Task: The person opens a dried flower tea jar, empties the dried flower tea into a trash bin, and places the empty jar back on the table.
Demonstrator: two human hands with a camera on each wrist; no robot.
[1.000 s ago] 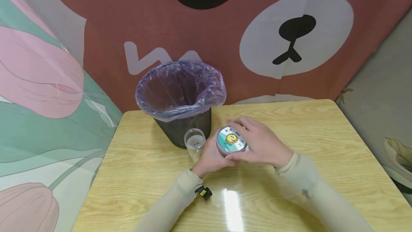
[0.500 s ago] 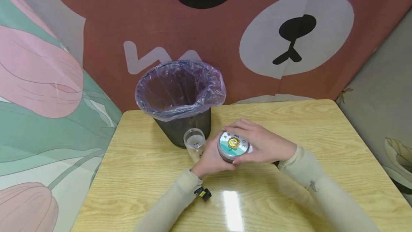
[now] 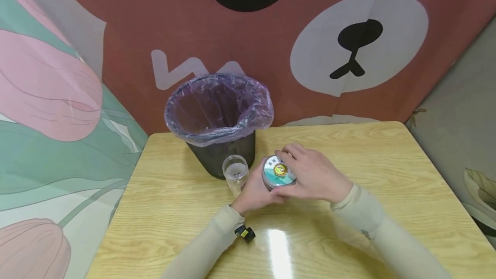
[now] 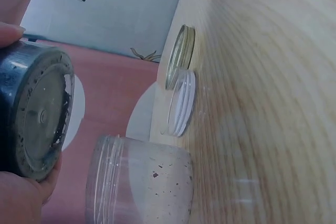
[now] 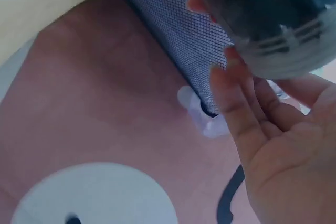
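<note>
A jar with a dark filling (image 4: 44, 114) stays raised off the table, its base showing in the left wrist view. My left hand (image 3: 253, 190) grips it around the side. Over its top, my right hand (image 3: 315, 173) holds the rim of the lid (image 3: 280, 178), which bears a teal and white sunflower label. The right wrist view shows the thumb and fingers bent up at the lid (image 5: 294, 59). Beside my left hand stands a clear, open jar (image 3: 235, 173) with dark specks on its inside, partly hidden by the hand.
A dark bin (image 3: 232, 152) lined with a purple bag (image 3: 217, 134) stands behind the clear jar. On the wooden table (image 3: 174, 210) lie a gold-rimmed lid (image 4: 181, 59) and a clear lid (image 4: 182, 103), seen in the left wrist view. A printed cloth (image 3: 263, 46) hangs at the back.
My right hand shifted a little to the right with its wrist turning, then came back left, its fingers moving around the lid. My left hand kept its grip on the dark-filled jar.
</note>
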